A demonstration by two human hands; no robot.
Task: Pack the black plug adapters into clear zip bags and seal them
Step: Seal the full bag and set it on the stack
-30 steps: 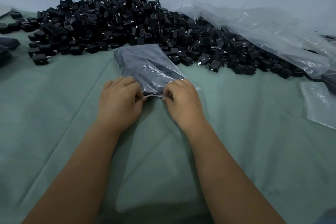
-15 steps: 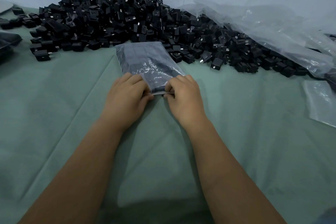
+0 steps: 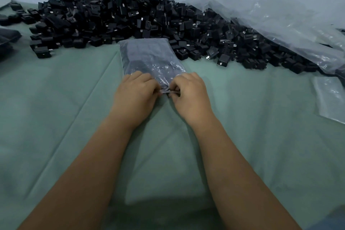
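We see the left hand (image 3: 137, 92) and right hand (image 3: 188, 95) together, both pinching the near edge of a zip bag (image 3: 149, 58). It holds black plug adapters and lies on the surface (image 3: 56, 108), beside the adapter pile (image 3: 130, 17) at the far edge.

Dim, cool, even light; faint glare on the zip bag (image 3: 149, 59), soft shadow below the forearms nearer the viewer, wide-angle bending toward edges, mild softness overall.

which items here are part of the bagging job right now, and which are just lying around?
In the job:
filled zip bag
left hand and right hand, both pinching its near edge
pile of black adapters

Lying about:
crumpled clear plastic sheet
empty clear bag, right edge
green cloth
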